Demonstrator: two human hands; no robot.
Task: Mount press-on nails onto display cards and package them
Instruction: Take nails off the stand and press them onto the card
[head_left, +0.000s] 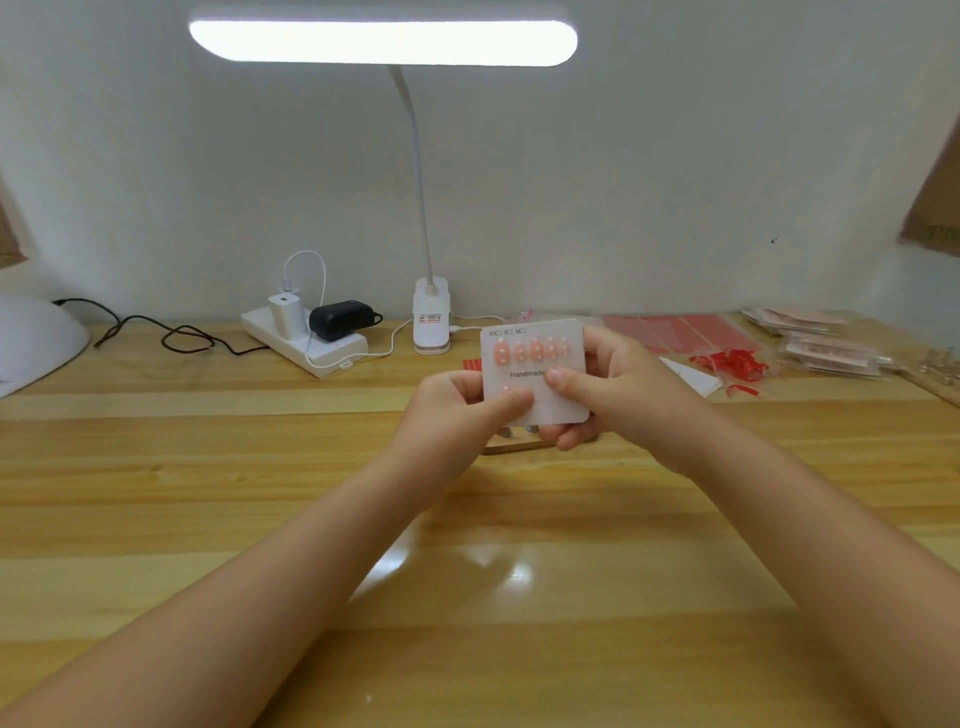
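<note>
A white display card (558, 402) printed "Handmade" is held upright above the wooden table, right of centre. Its upper row carries several pink press-on nails (530, 351). My left hand (457, 410) grips the card's lower left corner, thumb pressed on the front. My right hand (618, 389) holds the right edge, thumb on the front by the print and fingers curled behind and under the card. The card's lower row is mostly hidden by my thumbs.
A lit clip lamp (431, 317) stands at the back centre, a power strip (306, 338) with chargers to its left. Red-and-clear sheets (680, 332), red strip scraps (732, 364) and stacked packaged cards (826, 343) lie at the right. A white dome (36, 343) sits at far left.
</note>
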